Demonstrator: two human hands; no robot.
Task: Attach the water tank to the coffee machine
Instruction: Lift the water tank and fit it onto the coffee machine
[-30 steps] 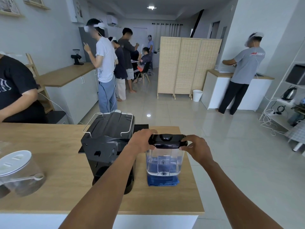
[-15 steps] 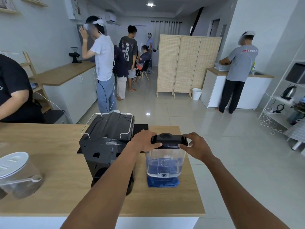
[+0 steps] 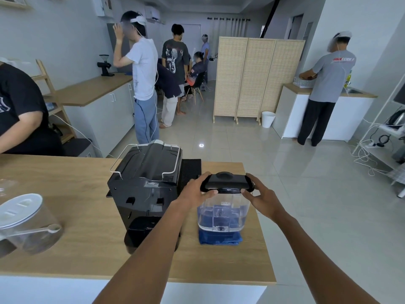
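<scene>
Water tank (image 3: 223, 212) sits on blue cloth (image 3: 220, 238), just right of coffee machine (image 3: 145, 189), not yet joined; left hand (image 3: 195, 191) and right hand (image 3: 262, 197) squeezing black lid (image 3: 228, 183) ends; lift straight up; keep level; slide into the machine's slot.

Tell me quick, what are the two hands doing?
Left hand: closed on the water tank lid's left end.
Right hand: closed on its right end.

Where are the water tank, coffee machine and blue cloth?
water tank (image 3: 223, 212), head view, clear front wall
coffee machine (image 3: 144, 189), head view, black rear panel
blue cloth (image 3: 220, 238), head view, folded front edge under the tank
</scene>
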